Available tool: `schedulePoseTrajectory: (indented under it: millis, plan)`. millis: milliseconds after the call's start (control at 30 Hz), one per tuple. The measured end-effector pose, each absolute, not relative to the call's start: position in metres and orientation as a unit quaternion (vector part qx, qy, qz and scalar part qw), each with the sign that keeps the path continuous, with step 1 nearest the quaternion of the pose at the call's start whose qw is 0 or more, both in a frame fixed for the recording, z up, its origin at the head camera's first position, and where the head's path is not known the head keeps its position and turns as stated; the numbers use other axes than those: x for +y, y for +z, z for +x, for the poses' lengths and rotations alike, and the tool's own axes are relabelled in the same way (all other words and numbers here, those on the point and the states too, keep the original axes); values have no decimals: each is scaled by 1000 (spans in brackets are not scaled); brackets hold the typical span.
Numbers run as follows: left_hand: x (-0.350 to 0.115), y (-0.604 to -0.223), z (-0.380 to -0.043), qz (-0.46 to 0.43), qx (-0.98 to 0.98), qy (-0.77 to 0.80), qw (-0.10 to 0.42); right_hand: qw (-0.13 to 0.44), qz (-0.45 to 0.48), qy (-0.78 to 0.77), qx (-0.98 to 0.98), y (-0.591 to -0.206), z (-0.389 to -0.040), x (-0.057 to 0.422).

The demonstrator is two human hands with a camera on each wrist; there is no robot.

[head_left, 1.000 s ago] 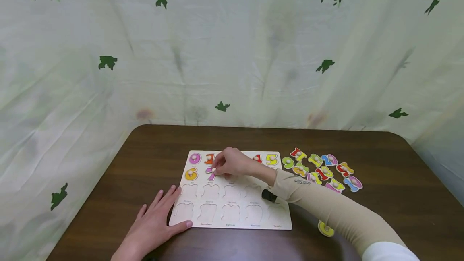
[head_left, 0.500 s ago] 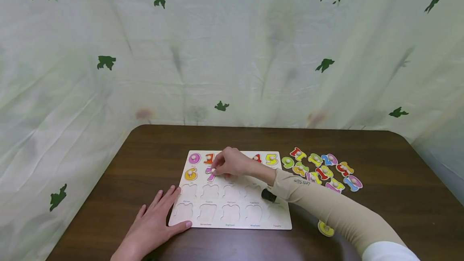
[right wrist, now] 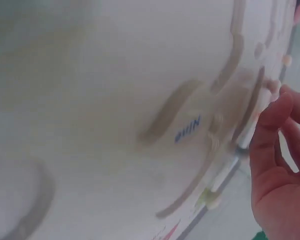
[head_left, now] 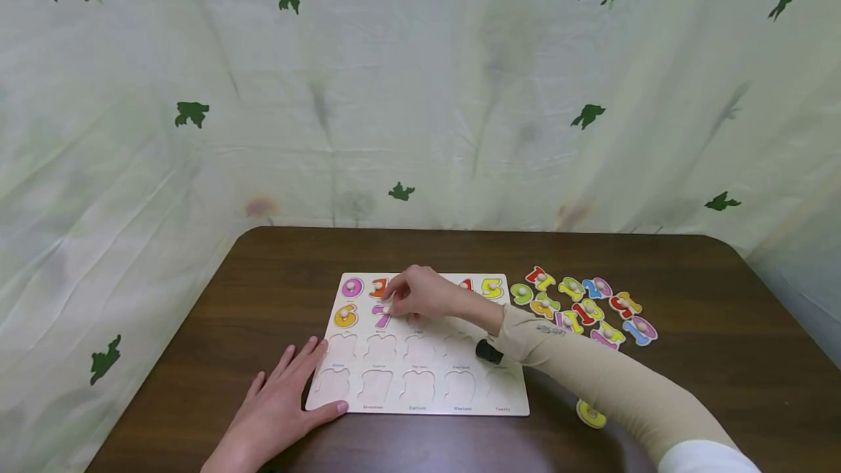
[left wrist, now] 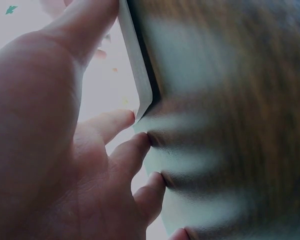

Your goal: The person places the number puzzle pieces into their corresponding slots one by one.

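In the head view, the right hand (head_left: 423,293) reaches across the white board (head_left: 440,401) in a beige sleeve (head_left: 591,356), thumb and fingers bent toward each other at the purple 7 (head_left: 382,319). A narrow gap shows between the thumb tip and the fingertip above it. The 7 lies in the second row of the board, just right of the orange 6 (head_left: 344,315) and below the 1 (head_left: 378,287). The 0 (head_left: 352,287) and the 5 (head_left: 491,288) sit in the top row, with part of the red 4 (head_left: 466,285) showing past the wrist. The left hand (head_left: 279,400) lies at the board's lower left corner, fingers spread wide along the edge and thumb on the near edge, gripping nothing. Loose numbers (head_left: 588,311) are scattered on the table (head_left: 282,258) to the right of the board; a yellow piece (head_left: 590,414) lies nearer, beside the sleeve.

In the left wrist view, the thumb crosses the board's edge and the other fingers are fanned out, one tip at the board's corner.

In the right wrist view, the thumb and forefinger nearly meet beside a pale knob (right wrist: 272,86); with the blur, I cannot tell whether they have hold of it. The blue word "Nine" (right wrist: 187,129) shows on the board between recesses.
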State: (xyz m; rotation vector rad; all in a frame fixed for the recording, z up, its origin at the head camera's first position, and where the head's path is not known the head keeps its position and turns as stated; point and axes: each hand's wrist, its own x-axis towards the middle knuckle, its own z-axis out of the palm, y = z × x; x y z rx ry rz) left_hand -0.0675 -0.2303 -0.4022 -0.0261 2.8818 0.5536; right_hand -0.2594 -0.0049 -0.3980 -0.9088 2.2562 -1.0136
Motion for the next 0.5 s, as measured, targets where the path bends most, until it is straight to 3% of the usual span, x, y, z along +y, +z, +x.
schedulePoseTrajectory:
  millis: [500]
  plan:
    - [-228, -403, -67, -1, 977, 191, 94, 216, -366, -453, 784, -371, -255, 61]
